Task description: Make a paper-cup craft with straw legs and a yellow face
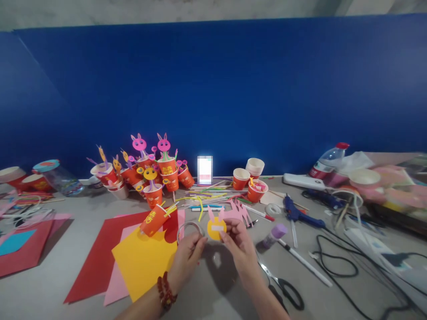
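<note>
My left hand [188, 258], with a beaded bracelet at the wrist, is closed around a roll of tape [197, 226] held up over the table. My right hand [240, 246] pinches a yellow paper disc [212, 233] by its right edge. Two pink paper ears rise from the disc, and a pale strip, seemingly tape, lies across its face. Behind the right hand lie pink paper cut-outs [238, 212]. Scissors [278, 281] with black handles rest to the right of that hand, near a purple-capped glue stick [274, 235].
Red paper cups [154, 195] with paper rabbit figures stand at the back left. Yellow paper [143, 258] tops red and pink sheets at left. A blue glue gun [302, 215] with its black cord, a white marker [308, 264] and a plastic bottle [330, 161] lie at right.
</note>
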Demonstrator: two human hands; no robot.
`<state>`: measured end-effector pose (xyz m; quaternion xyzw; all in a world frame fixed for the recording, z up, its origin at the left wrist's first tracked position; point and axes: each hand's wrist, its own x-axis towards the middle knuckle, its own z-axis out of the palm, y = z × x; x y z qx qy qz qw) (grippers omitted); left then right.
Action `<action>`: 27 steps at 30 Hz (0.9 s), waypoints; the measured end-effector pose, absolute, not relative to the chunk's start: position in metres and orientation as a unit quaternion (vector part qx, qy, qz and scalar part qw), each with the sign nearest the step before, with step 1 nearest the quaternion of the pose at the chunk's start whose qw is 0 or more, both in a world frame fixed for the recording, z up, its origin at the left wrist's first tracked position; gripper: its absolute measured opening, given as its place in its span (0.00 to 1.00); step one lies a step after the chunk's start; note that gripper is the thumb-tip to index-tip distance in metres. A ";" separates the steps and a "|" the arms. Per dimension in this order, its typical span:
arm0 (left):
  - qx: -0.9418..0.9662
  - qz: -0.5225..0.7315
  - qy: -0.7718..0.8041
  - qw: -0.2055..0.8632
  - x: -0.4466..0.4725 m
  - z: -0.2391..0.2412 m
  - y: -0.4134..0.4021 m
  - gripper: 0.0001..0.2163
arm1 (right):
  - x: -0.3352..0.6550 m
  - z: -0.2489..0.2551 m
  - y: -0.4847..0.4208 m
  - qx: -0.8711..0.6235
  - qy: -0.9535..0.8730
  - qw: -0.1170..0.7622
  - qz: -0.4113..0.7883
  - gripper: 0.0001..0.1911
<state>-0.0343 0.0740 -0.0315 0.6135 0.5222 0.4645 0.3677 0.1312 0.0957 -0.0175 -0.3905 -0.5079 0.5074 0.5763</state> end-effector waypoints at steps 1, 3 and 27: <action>0.627 0.461 0.513 0.363 -0.035 -0.033 0.074 0.15 | 0.132 -0.017 0.095 -0.389 -0.506 0.577 0.509 0.18; 0.654 0.454 0.484 0.363 -0.037 -0.035 0.074 0.09 | 0.133 -0.016 0.092 -0.389 -0.504 0.577 0.512 0.17; 0.477 0.514 0.474 0.533 -0.042 -0.023 0.063 0.13 | 0.126 -0.017 0.080 -0.420 -0.592 0.528 0.441 0.12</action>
